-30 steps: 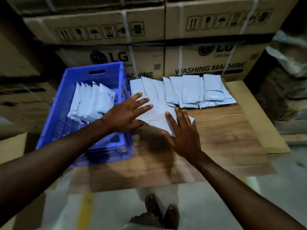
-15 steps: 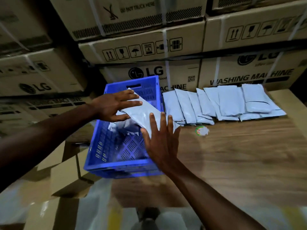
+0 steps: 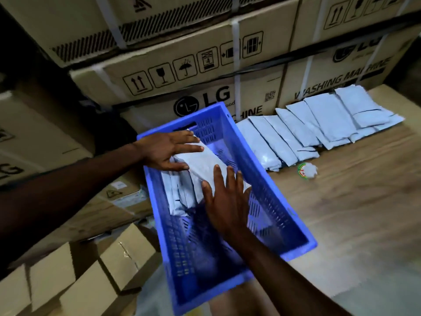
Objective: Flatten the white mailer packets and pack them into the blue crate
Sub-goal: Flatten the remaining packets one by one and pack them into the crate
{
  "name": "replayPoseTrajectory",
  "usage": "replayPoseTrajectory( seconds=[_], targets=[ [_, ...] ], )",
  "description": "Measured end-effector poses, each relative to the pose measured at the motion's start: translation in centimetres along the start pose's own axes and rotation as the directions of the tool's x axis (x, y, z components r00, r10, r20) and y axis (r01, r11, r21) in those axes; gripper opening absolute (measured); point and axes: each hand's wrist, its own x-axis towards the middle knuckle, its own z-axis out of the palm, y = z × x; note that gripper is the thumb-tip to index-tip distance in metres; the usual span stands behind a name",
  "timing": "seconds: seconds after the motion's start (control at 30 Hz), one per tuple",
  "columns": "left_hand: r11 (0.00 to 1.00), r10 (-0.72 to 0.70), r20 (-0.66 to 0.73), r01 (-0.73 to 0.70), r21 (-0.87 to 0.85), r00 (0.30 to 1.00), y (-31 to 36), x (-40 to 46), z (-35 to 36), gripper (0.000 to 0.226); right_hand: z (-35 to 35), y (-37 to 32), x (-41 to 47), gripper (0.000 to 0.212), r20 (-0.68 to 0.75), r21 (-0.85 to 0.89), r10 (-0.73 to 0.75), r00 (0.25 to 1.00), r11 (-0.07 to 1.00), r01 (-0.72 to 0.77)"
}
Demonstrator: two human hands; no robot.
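Wooden boards make our table (image 3: pixel 353 201), with tall cardboard boxes (image 3: pixel 182 71) stacked behind it at twelve o'clock. Our blue crate (image 3: pixel 280 197) sits on the table's left edge. Our left hand (image 3: pixel 166 151) and right hand (image 3: pixel 225 201), fingers spread flat, press a white packet (image 3: pixel 202 165) onto others inside it. More packets (image 3: pixel 319 126) lie in a row at two o'clock, beside a small crumpled scrap (image 3: pixel 307 171).

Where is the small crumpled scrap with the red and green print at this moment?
In the head view, the crumpled scrap lies on the wooden table, right of the blue crate and just in front of the row of white mailer packets.
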Motion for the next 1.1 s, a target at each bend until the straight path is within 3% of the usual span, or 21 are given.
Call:
replayPoseTrajectory(
  seconds=[0.17,0.4,0.67,0.73,0.83,1.0,1.1],
  targets=[
    [0.998,0.058,0.038,-0.057,-0.033,0.998,-3.5,3.6,2.4,0.066,1.6,0.8,2.9,0.066,0.123,0.028,0.118,0.985,0.992,-0.122],
    [0.997,0.07,0.19,-0.063,-0.043,0.979,-8.0,7.2,6.2,0.07,5.4,1.9,6.8,0.065,0.161,0.036,0.225,0.961,0.972,-0.233],
    [0.986,0.166,0.207,-0.155,-0.067,0.964,-8.6,10.6,10.9,0.074,9.6,3.1,7.8,0.078,0.119,0.042,0.357,0.927,0.931,-0.364],
    [0.978,0.21,0.171,-0.204,-0.051,0.963,-9.0,11.3,12.0,0.07,10.1,3.1,8.1,0.071,0.148,0.051,0.374,0.915,0.921,-0.385],
    [0.979,0.202,0.216,-0.196,-0.049,0.955,-9.9,11.9,12.7,0.07,10.6,2.9,8.4,0.06,0.227,0.034,0.385,0.895,0.915,-0.403],
    [0.993,0.117,0.436,-0.111,-0.041,0.892,-10.9,12.0,12.8,0.07,10.3,3.3,8.8,0.069,0.38,-0.007,0.345,0.858,0.929,-0.37],
    [0.993,0.094,0.439,-0.053,-0.105,0.893,-10.9,12.4,13.0,0.076,9.4,4.5,9.1,0.071,0.423,0.038,0.253,0.87,0.955,-0.296]
  ],
)
